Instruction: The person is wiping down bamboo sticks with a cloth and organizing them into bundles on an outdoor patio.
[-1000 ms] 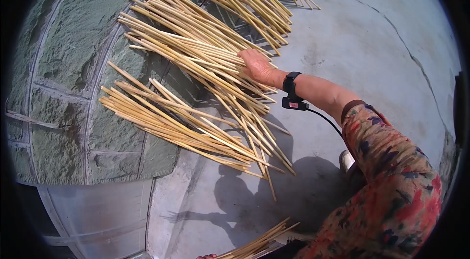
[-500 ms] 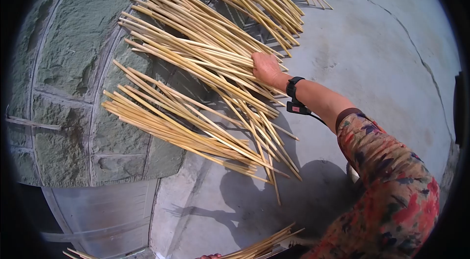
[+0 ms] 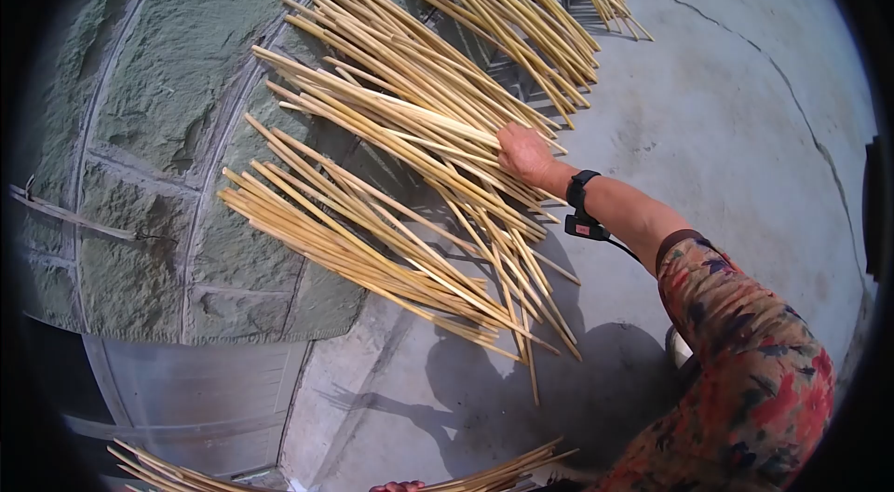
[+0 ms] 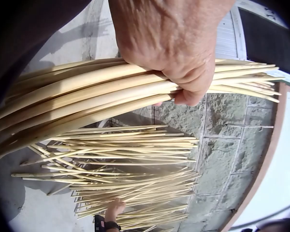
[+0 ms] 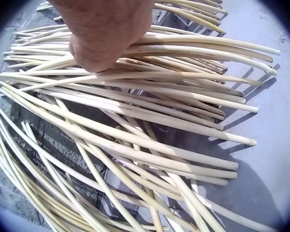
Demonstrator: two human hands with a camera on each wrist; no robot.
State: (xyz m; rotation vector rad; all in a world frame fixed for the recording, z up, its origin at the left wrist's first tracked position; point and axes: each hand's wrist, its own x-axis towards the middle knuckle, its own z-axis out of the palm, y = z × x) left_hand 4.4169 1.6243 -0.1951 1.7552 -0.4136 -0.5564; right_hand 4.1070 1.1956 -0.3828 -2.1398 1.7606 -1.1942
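Note:
My right hand (image 3: 526,155) reaches to the right-hand ends of a spread pile of long pale wooden sticks (image 3: 400,92). In the right wrist view, its fingers curl down round a few sticks (image 5: 208,50), whose ends stick out to the right over the others. My left hand (image 4: 169,43) grips a thick bundle of similar sticks (image 4: 87,92), with the thumb and fingertips showing below it. In the head view, only the knuckles of that hand show at the bottom edge, with the bundle (image 3: 503,471) reaching out on both sides.
Another group of sticks (image 3: 345,250) lies nearer, some crossing at their right ends. More piles (image 3: 512,8) lie farther along the rough stone wall (image 3: 196,54). Grey concrete floor (image 3: 708,120) with a long crack extends to the right. A pale panel (image 3: 196,390) stands at the lower left.
The head view has shifted, so the piles and right hand appear farther right and lower. The right hand stays at the same pile. The left end of the held bundle has come into view.

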